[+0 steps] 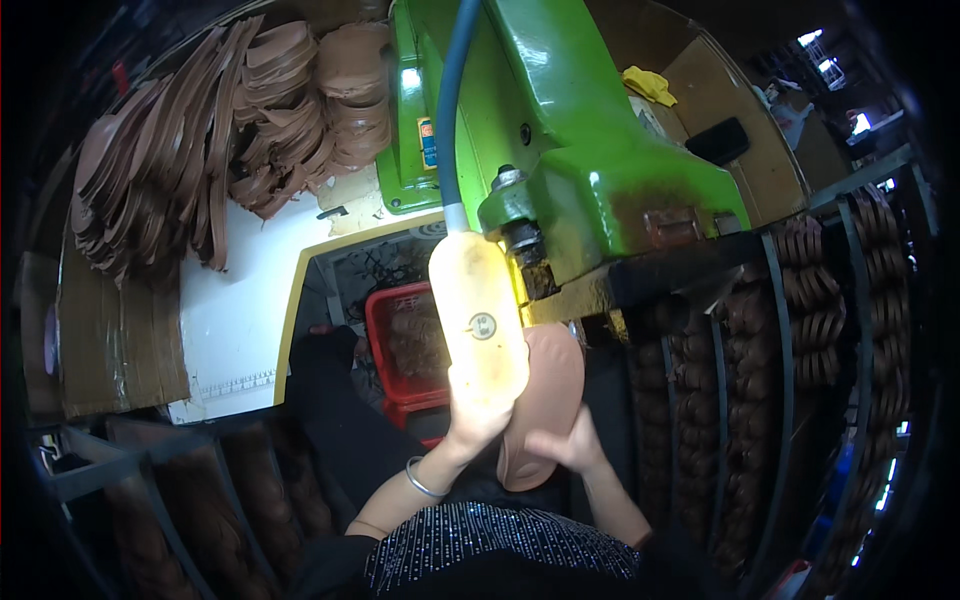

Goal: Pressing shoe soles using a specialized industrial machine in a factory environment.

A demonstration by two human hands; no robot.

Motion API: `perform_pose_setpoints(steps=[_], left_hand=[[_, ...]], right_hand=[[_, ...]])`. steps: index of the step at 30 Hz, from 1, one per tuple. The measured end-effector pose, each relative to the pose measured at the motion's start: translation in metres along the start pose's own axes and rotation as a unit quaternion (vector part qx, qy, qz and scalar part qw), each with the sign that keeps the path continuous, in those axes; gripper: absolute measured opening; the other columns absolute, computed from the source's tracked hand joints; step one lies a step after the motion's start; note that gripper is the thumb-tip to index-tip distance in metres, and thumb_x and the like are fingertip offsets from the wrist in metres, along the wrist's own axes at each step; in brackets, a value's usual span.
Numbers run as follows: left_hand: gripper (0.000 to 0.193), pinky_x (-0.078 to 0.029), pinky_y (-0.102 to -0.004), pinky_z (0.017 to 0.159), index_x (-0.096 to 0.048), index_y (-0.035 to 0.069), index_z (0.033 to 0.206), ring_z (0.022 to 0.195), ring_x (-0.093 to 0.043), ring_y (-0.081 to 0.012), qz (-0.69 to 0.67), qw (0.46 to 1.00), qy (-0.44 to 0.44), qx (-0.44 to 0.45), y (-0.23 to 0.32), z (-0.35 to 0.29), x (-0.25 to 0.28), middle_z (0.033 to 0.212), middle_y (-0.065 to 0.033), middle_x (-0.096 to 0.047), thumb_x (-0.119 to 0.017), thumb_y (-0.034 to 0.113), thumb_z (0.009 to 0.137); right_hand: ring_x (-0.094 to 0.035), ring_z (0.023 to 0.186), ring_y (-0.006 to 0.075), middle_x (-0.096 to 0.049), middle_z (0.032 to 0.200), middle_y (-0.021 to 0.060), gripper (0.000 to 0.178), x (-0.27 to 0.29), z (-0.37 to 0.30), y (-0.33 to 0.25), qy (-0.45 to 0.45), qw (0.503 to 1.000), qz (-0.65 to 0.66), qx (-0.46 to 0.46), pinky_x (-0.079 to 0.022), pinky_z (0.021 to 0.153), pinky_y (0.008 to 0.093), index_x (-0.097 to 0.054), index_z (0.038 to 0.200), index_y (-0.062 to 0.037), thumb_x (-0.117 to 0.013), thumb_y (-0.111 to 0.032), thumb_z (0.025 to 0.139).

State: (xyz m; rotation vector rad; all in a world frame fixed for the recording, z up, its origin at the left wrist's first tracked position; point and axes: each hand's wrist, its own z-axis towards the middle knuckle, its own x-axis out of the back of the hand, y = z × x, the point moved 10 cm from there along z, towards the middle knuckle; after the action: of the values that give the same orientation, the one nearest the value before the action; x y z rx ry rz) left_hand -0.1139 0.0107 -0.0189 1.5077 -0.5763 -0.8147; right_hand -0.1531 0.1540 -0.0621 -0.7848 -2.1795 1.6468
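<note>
A reddish-brown shoe sole point(545, 385) is held lengthwise below the green machine point(590, 190), its far end close under the machine's dark metal head point(535, 265). My right hand point(575, 448) grips its near right side, thumb across the top face and fingers underneath. Along the left edge, my left hand point(480, 418) closes on the same sole; a glowing yellow-white lamp housing point(480, 320) hides most of its fingers. A bracelet point(424, 480) circles my left wrist.
Piles of brown soles point(170, 150) lie on the white table point(235, 310) at left. Below its cut-out stands a red bin point(395, 300) with brown pieces. Metal racks point(785, 400) packed with soles stand on the right. A cardboard box point(745, 110) is behind.
</note>
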Motion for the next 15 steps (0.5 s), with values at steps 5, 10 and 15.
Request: perform_pose_setpoints(steps=[5,10,15], left_hand=[[0.028,-0.042,-0.0286,0.088,-0.055,-0.005,0.111,0.096,-0.056,-0.0192,-0.044,0.997,0.063,-0.008,0.012,-0.007,0.007,0.104,-0.0108,-0.059,-0.058,0.010,0.088],[0.035,-0.041,-0.0305,0.091,-0.053,-0.004,0.113,0.097,-0.055,-0.0186,-0.006,0.997,0.067,-0.029,0.023,-0.009,0.023,0.106,-0.0099,-0.057,-0.063,0.004,0.081],[0.032,-0.048,-0.0260,0.080,-0.056,-0.006,0.104,0.085,-0.060,-0.0134,-0.099,0.990,0.098,-0.012,0.014,-0.010,0.052,0.096,-0.0081,-0.063,-0.066,-0.004,0.073]], right_hand=[[-0.060,0.096,0.0212,-0.061,0.106,0.0160,0.049,0.040,-0.080,0.051,0.070,0.991,0.038,-0.109,-0.047,0.084,0.0309,-0.054,0.109,0.0066,-0.074,-0.014,0.069],[-0.057,0.088,0.0157,-0.059,0.097,0.0103,0.044,0.110,-0.068,-0.010,0.209,0.966,0.148,0.039,-0.047,0.080,0.0279,-0.050,0.104,0.0043,-0.070,-0.010,0.067],[-0.057,0.090,0.0143,-0.059,0.098,0.0112,0.038,0.114,-0.004,-0.073,0.191,0.972,0.100,0.098,-0.046,0.081,0.0264,-0.050,0.103,0.0034,-0.067,-0.011,0.072]])
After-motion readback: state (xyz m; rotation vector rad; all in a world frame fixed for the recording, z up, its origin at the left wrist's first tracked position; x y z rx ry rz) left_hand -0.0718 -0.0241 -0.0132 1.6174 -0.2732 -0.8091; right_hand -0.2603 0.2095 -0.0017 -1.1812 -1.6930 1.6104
